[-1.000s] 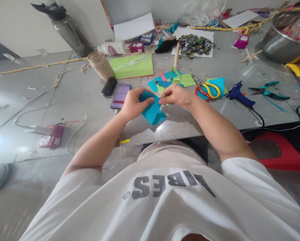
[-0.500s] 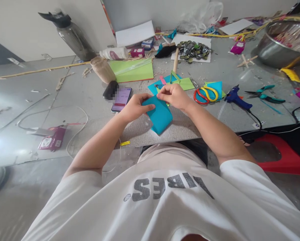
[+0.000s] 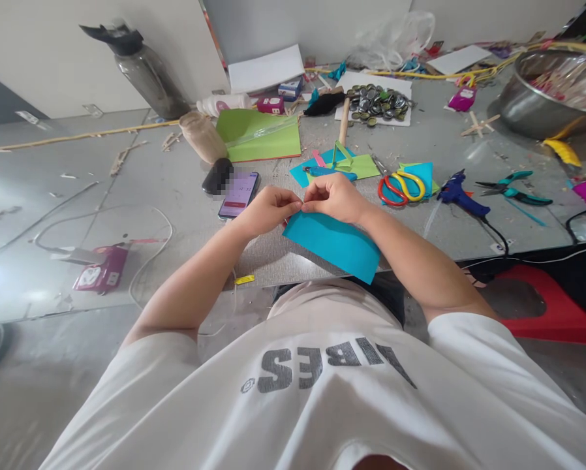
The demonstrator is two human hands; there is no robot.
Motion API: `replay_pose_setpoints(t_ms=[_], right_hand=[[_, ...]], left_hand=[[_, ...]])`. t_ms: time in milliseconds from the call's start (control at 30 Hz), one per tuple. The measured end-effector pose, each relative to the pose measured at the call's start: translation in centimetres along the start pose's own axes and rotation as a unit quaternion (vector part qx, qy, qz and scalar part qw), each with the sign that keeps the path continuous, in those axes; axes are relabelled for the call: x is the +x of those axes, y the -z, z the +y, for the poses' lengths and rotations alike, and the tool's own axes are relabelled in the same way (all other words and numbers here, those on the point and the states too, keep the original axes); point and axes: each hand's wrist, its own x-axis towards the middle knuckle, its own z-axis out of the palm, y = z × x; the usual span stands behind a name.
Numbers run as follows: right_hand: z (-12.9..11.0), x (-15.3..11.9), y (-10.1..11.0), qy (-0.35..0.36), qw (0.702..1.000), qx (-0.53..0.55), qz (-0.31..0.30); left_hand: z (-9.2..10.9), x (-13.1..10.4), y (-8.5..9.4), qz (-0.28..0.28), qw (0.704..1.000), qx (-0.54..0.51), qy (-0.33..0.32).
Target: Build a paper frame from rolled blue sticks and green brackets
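A blue sheet (image 3: 335,245) is observed at the centre of the frame, its upper left end pinched between finger and thumb of both the left hand (image 3: 269,210) and the right hand (image 3: 337,198); the fingertips are seen close together. A phone (image 3: 239,194) is noted left of centre; scissors (image 3: 399,177) and a glue gun (image 3: 464,194) are found right of centre.

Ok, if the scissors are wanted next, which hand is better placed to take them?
Right, I'd judge. The right hand is nearer the scissors, which lie on its side, handles toward the person. The left hand would likely have to cross it. Both hands' fingers pinch the blue paper.
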Motion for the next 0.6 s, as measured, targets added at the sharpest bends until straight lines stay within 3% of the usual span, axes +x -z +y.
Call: replay_pose_setpoints(t_ms=[133, 300, 500, 600], right_hand=[[0.0, -0.1, 0.1, 0.013, 1.0, -0.024, -0.011], [0.2, -0.2, 0.0, 0.015, 0.999, -0.04, -0.011], [0.9, -0.1, -0.2, 0.011, 0.998, -0.059, 0.008], [1.2, 0.0, -0.3, 0.014, 0.999, -0.028, 0.018]], left_hand=[[-0.1, 0.1, -0.1, 0.014, 0.999, 0.036, -0.015], [-0.4, -0.1, -0.3, 0.064, 0.982, 0.159, -0.074], [-2.0, -0.3, -0.6, 0.116, 0.917, 0.354, -0.143], [-2.9, -0.2, -0.8, 0.135, 0.89, 0.399, -0.173]])
